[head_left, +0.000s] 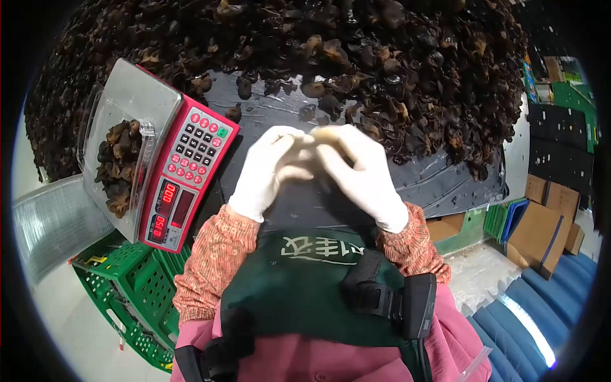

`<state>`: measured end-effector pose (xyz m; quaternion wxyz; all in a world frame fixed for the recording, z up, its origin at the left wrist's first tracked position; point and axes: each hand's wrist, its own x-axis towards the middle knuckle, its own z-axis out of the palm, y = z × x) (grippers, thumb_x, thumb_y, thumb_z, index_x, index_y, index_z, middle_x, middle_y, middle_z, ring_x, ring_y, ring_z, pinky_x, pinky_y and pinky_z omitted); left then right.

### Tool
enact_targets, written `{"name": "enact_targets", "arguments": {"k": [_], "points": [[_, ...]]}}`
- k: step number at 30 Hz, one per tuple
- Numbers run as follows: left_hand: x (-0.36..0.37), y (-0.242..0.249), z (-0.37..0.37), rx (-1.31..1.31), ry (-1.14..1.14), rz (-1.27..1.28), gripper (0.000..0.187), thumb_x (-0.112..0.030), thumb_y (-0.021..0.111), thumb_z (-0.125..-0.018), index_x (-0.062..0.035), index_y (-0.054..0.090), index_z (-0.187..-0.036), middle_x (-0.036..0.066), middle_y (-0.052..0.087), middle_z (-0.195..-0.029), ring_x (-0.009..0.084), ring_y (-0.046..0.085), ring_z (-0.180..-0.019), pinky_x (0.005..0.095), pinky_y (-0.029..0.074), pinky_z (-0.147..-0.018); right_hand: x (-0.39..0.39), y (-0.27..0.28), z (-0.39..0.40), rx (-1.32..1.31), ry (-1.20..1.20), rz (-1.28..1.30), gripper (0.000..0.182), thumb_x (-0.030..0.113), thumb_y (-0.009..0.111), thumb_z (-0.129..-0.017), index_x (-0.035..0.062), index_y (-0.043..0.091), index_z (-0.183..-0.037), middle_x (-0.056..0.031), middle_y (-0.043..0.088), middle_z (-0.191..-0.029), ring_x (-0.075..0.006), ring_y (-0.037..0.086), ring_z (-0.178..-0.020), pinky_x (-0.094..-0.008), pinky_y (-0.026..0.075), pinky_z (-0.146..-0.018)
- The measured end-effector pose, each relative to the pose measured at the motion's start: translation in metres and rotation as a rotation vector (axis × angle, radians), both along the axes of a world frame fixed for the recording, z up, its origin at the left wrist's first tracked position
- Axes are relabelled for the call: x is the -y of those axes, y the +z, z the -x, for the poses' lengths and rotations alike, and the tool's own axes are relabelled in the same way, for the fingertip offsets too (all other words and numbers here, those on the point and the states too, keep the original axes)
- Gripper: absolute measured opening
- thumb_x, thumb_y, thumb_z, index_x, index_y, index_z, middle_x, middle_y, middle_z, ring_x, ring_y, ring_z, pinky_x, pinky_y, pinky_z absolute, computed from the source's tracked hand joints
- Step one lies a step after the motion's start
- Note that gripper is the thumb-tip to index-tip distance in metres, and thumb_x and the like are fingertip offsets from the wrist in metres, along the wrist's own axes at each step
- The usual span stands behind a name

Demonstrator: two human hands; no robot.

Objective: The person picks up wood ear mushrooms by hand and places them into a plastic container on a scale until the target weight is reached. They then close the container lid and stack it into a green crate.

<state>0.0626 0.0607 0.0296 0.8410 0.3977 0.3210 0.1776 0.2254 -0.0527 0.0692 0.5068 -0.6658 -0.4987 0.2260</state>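
Observation:
My left hand [262, 170] and my right hand [364, 167], both in white gloves, meet above the near edge of the black-covered table [289, 207]. Their fingertips are pinched together; a small yellowish bit shows at the right fingertips, too blurred to name. Just beyond them begins a large heap of dark wood ear mushrooms [407, 76], with a few loose ones close to my fingers. To the left stands a red digital scale [184, 169] with lit red digits. On its metal plate sits a clear plastic tray [144, 143] holding several wood ear mushrooms [119, 167].
A stack of clear plastic trays [57, 213] lies left of the scale. Below it is a green crate [130, 283]. At right are cardboard boxes [540, 232], black crates [559, 143] and blue ridged material [528, 312] on the floor side.

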Motion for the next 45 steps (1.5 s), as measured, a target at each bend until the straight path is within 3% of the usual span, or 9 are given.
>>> {"name": "enact_targets", "arguments": {"k": [2, 5, 8, 16, 26, 31, 36, 39, 45], "points": [[0.001, 0.005, -0.001, 0.058, 0.074, 0.407, 0.033, -0.032, 0.054, -0.108, -0.0055, 0.062, -0.126, 0.011, 0.069, -0.116, 0.0201, 0.069, -0.099, 0.0321, 0.057, -0.073, -0.009, 0.003, -0.002, 0.056, -0.024, 0.042, 0.018, 0.006, 0.07, -0.092, 0.0039, 0.071, -0.11, -0.0114, 0.069, -0.095, -0.0246, 0.069, -0.081, -0.0349, 0.055, -0.074], [0.004, -0.013, 0.008, -0.036, 0.087, 0.436, 0.037, -0.037, 0.055, -0.107, -0.0052, 0.065, -0.123, 0.011, 0.069, -0.111, 0.0189, 0.068, -0.091, 0.0308, 0.052, -0.07, -0.029, -0.014, -0.029, 0.52, -0.286, 0.05, 0.026, 0.008, 0.072, -0.089, 0.0085, 0.07, -0.115, -0.0101, 0.066, -0.099, -0.0292, 0.068, -0.082, -0.0372, 0.055, -0.073], [0.004, -0.013, 0.008, -0.063, 0.038, 0.385, 0.038, -0.037, 0.056, -0.106, -0.0035, 0.067, -0.119, 0.011, 0.07, -0.109, 0.0174, 0.067, -0.089, 0.0299, 0.051, -0.07, -0.038, -0.036, -0.05, 0.79, -0.251, 0.201, 0.026, 0.009, 0.076, -0.089, 0.0072, 0.07, -0.115, -0.0072, 0.066, -0.099, -0.0207, 0.065, -0.073, -0.0336, 0.054, -0.069], [0.004, -0.002, -0.002, -0.073, -0.065, 0.41, 0.052, -0.047, 0.046, -0.109, -0.0048, 0.061, -0.135, 0.012, 0.069, -0.122, 0.0218, 0.068, -0.1, 0.0361, 0.056, -0.081, 0.001, -0.019, -0.016, 0.223, -0.157, 0.065, 0.011, -0.003, 0.07, -0.09, 0.0021, 0.07, -0.099, -0.01, 0.065, -0.09, -0.0189, 0.063, -0.072, -0.03, 0.051, -0.067], [0.009, -0.003, -0.001, -0.06, -0.047, 0.355, 0.063, -0.055, 0.038, -0.11, -0.0043, 0.056, -0.143, 0.014, 0.067, -0.132, 0.0269, 0.067, -0.11, 0.0422, 0.054, -0.09, 0.037, -0.005, -0.016, 0.284, -0.056, 0.169, 0.013, 0.003, 0.073, -0.085, 0.0073, 0.071, -0.097, -0.0097, 0.067, -0.089, -0.0278, 0.067, -0.077, -0.0366, 0.053, -0.069], [0.009, -0.001, 0.003, -0.069, -0.021, 0.347, 0.063, -0.055, 0.04, -0.109, -0.0031, 0.057, -0.141, 0.015, 0.068, -0.13, 0.0267, 0.068, -0.109, 0.0414, 0.054, -0.091, 0.032, -0.003, -0.044, 0.295, -0.083, 0.232, 0.021, 0.006, 0.071, -0.094, 0.0024, 0.073, -0.115, -0.0054, 0.073, -0.089, -0.0069, 0.056, -0.063, -0.0231, 0.047, -0.061], [0.016, 0.005, 0.002, -0.085, -0.041, 0.327, 0.06, -0.053, 0.042, -0.109, -0.0027, 0.059, -0.139, 0.015, 0.069, -0.127, 0.026, 0.069, -0.108, 0.0402, 0.054, -0.091, -0.027, -0.022, -0.071, 0.68, -0.376, 0.305, 0.038, 0.023, 0.074, -0.094, 0.0121, 0.069, -0.129, -0.0065, 0.064, -0.063, -0.0229, 0.067, -0.059, -0.0342, 0.051, -0.058], [0.014, -0.001, 0.005, -0.073, -0.051, 0.357, 0.058, -0.051, 0.042, -0.11, -0.0028, 0.06, -0.137, 0.015, 0.069, -0.126, 0.0258, 0.069, -0.108, 0.0402, 0.054, -0.091, -0.036, -0.043, -0.075, 0.798, -0.35, 0.346, 0.024, 0.029, 0.075, -0.092, 0.0122, 0.069, -0.108, -0.0058, 0.067, -0.067, -0.0282, 0.069, -0.064, -0.0397, 0.052, -0.058], [0.012, 0.02, 0.009, 0.087, -0.074, 0.407, 0.055, -0.048, 0.042, -0.11, -0.0042, 0.059, -0.139, 0.013, 0.069, -0.127, 0.0252, 0.068, -0.109, 0.0405, 0.055, -0.091, -0.003, 0.001, -0.015, 0.098, -0.246, 0.169, 0.018, 0.007, 0.077, -0.091, 0.0029, 0.069, -0.106, 0.0022, 0.064, -0.072, -0.0018, 0.053, -0.061, -0.0205, 0.045, -0.057]]}}
